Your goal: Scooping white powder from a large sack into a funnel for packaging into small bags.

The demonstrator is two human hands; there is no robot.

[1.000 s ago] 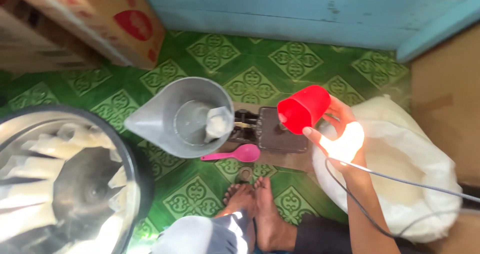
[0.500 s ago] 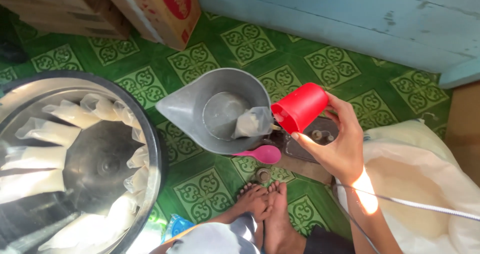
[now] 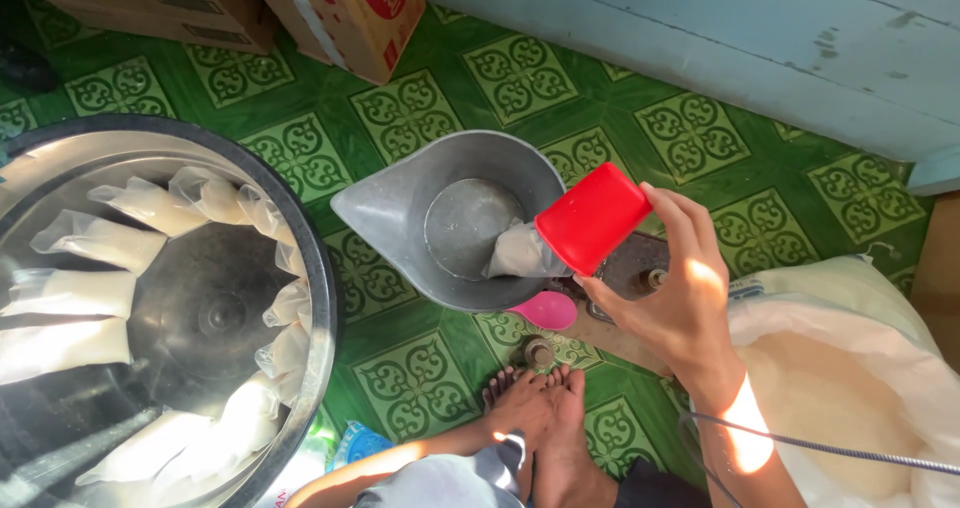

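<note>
My right hand (image 3: pixel 680 303), fingers (image 3: pixel 690 218) wrapped around the tipped red cup (image 3: pixel 592 218), poured white grain into the bag-lined metal funnel (image 3: pixel 400 203), the bag barely filled.

A red cup (image 3: pixel 592 218) of smooth, matt plastic is being held in the right hand (image 3: pixel 680 298). Dull grey metal is being shown by the spouted bowl (image 3: pixel 400 203), and mirror-bright steel by the large basin (image 3: pixel 310 298). Thin glossy plastic film is being seen on the filled pouches (image 3: pixel 75 293). Glazed, patterned tile (image 3: pixel 410 113) is being shown underfoot, beside matt cardboard (image 3: pixel 340 18) and a woven sack (image 3: pixel 860 288).
</note>
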